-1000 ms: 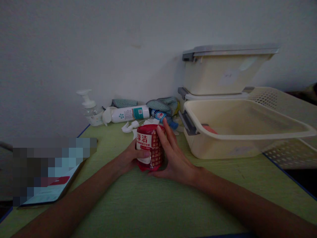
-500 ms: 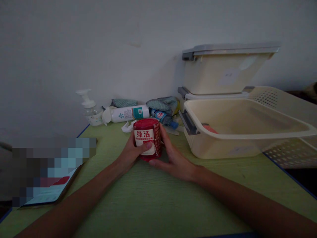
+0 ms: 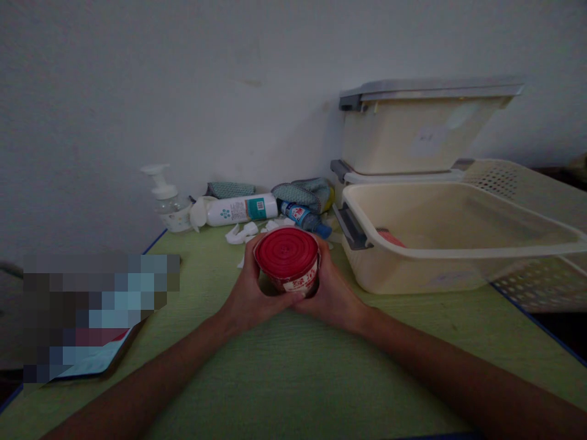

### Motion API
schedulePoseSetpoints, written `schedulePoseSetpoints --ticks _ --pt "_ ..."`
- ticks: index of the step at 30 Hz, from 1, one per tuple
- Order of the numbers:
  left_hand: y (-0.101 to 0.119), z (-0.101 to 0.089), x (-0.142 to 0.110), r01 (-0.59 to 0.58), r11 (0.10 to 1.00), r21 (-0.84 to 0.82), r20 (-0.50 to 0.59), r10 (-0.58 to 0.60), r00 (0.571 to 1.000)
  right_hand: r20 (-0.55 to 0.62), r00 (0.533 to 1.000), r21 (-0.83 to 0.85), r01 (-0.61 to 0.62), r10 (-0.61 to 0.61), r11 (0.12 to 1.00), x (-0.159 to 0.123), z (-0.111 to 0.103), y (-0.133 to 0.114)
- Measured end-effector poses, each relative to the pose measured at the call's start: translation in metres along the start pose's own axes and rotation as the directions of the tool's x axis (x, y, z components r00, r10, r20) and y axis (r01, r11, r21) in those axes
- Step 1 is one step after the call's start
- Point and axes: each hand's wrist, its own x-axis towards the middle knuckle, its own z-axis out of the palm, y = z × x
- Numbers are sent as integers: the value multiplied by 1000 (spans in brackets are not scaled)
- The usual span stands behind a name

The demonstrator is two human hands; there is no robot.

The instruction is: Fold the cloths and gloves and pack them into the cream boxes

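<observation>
A red roll of garbage bags [image 3: 287, 252] with a white printed label is held between my two hands above the middle of the green table. It is tilted so that its round, spiral-wound end faces up toward me. My left hand [image 3: 252, 290] wraps its left side, and my right hand [image 3: 332, 293] wraps its right side. Both thumbs come together at the lower front, near the label. The fingers behind the roll are mostly hidden.
A cream basket [image 3: 389, 269] with a reddish item inside stands at right, before a lidded box [image 3: 398, 137]. Along the wall lie a white bottle [image 3: 238, 209], a blue bottle [image 3: 305, 217] and grey-blue cloths [image 3: 302, 192]. A pump bottle [image 3: 172, 208] stands left; a partly blurred tablet-like object [image 3: 94, 360] lies nearer.
The roll of garbage bags first turned upright with its label toward me, then tipped to show its round end. My right fingers went from spread along its side to wrapped around it.
</observation>
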Motion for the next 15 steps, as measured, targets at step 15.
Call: schedulePoseSetpoints --ticks 15 --pt "8 -3 -5 -10 999 34 28 9 1000 54 996 146 55 -64 988 -1 -7 2"
